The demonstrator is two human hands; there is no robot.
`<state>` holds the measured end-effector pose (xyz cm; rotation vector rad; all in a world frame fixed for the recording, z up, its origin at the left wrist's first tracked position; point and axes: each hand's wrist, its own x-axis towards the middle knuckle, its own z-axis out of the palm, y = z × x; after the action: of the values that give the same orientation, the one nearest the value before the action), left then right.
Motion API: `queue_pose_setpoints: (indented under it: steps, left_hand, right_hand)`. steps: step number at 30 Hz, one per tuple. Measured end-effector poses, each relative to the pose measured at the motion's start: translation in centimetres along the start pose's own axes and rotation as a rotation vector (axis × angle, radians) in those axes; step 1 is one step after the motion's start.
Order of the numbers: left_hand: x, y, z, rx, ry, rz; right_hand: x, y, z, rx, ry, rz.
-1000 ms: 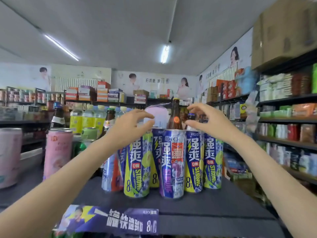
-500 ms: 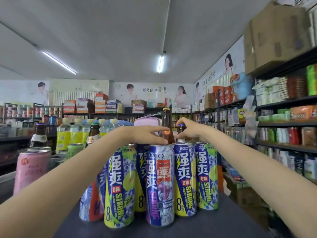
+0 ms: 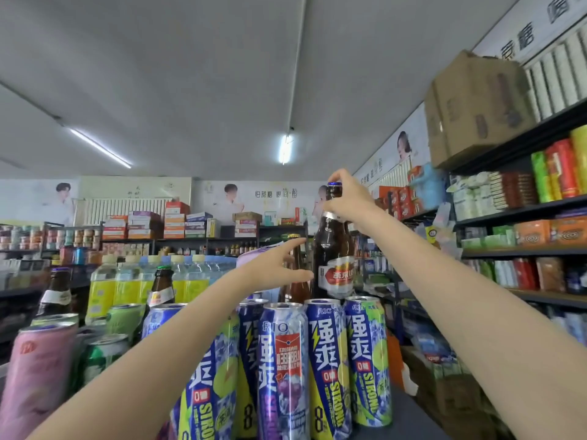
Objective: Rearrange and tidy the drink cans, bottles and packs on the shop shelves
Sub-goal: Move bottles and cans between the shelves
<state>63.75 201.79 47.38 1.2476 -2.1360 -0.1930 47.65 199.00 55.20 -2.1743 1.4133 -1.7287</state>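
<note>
above the cans (image 3: 282,369), right hand (image 3: 351,198) has raised bottle (image 3: 332,246)

Front row, lower centre: blue-and-lime can (image 3: 328,369) reads "RIO", "强爽", "0糖", "STRONG", "8". Purple can (image 3: 282,373) beside it: "RIO", "强爽", red panel text too small to read. Brown bottle (image 3: 332,249), centre: red label, characters blurred. Wall banner (image 3: 276,194), centre: writing unclear.
</note>
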Motion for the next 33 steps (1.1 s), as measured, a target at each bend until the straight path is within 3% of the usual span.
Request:
queue_pose_setpoints:
  steps: [6, 11, 16, 21, 27, 30, 33]
  left_hand:
    - [0.8, 1.6, -0.2, -0.333, 0.137, 0.105]
    - [-3.4, 2.1, -2.3, -0.506, 0.232, 0.149]
    - [-14.2, 0.0, -4.0, -0.431, 0.181, 0.206]
    - [-27.4, -4.8, -1.0, -0.245, 0.093, 0.163]
    - [-42.8, -13.5, 11.7, -0.427, -0.109, -0.052]
    - [-50.1, -20.4, 19.9, -0.484, -0.335, -0.293]
    - [-57.8, -28.7, 28.6, -0.426, -0.392, -0.560]
  right_hand:
    - [0.1, -6.0, -3.2, 0.269, 0.126, -0.164]
    - [-3.8, -10.4, -4.6, 0.664, 0.125, -0.110]
    - [-14.3, -11.4, -3.8, 0.535, -0.173, -0.012]
    - [-28.8, -11.2, 0.3, 0.560, -0.204, 0.046]
    - [-45.1, -7.0, 9.5, 0.419, -0.400, 0.239]
    - [-53.9, -2.1, 15.3, 0.309, -0.558, 0.359]
    - [-64.0, 3.6, 21.5, 0.104, -0.754, 0.377]
